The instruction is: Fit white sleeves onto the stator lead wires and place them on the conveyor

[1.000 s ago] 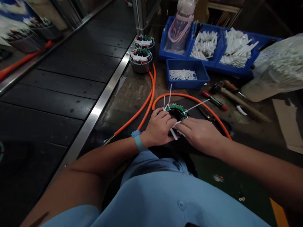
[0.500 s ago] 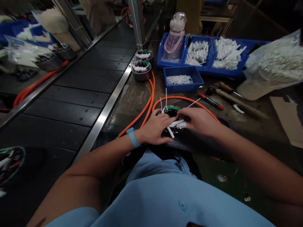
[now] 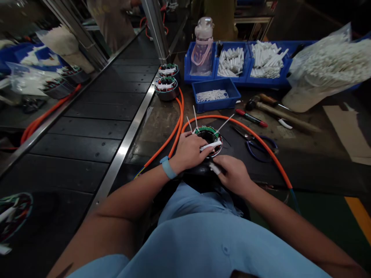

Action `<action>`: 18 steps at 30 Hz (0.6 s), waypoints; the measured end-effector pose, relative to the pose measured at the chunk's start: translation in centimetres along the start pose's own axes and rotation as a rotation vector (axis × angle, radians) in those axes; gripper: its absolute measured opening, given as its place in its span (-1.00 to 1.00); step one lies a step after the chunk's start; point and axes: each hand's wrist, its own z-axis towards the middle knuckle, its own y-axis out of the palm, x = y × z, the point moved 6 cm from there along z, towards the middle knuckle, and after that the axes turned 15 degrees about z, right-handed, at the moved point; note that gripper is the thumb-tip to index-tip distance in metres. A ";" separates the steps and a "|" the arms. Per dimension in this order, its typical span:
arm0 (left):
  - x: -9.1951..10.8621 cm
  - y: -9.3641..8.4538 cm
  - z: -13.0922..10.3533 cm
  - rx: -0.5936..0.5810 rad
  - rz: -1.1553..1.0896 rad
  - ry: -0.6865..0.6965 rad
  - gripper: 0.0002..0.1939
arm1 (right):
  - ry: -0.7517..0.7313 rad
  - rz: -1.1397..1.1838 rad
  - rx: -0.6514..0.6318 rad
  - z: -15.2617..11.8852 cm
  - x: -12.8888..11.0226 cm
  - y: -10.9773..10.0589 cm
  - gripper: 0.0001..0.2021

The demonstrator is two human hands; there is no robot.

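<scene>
The wound stator ring is placed at the near edge of the dark bench, in front of the body; whether its underside is fully supported cannot be told. By the left hand it is held at its left side, with fingers bent over the rim, and the white sleeve lying across the opening is steadied near the thumb. By the right hand, just beside the near rim, the fingers are kept close together around something white — if this is a sleeve or a finger cover, it cannot be told.

If the left hold is loosened, the ring could be tipped over the edge, or the sleeve could be shifted. Three white cable ties stand up loosely from the ring; by a passing wrist they could be bent or caught. By the orange cable, curved behind the ring, the whole piece could be pulled askew if it is snagged — especially near the scissors, whose blue handles are lying close to it.
</scene>
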 end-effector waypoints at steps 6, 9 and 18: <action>-0.1 0.0 1.6 -0.271 0.049 0.085 -0.70 | 0.018 -0.272 -0.209 2.3 0.6 -0.8 -0.63; 0.1 0.2 1.2 -0.237 0.060 0.138 -0.63 | 0.060 -0.327 -0.380 4.0 1.2 -1.2 -0.60; 0.1 0.1 -0.4 -0.200 0.087 0.266 -0.62 | 0.192 -0.161 -0.792 8.4 2.6 -1.0 -0.76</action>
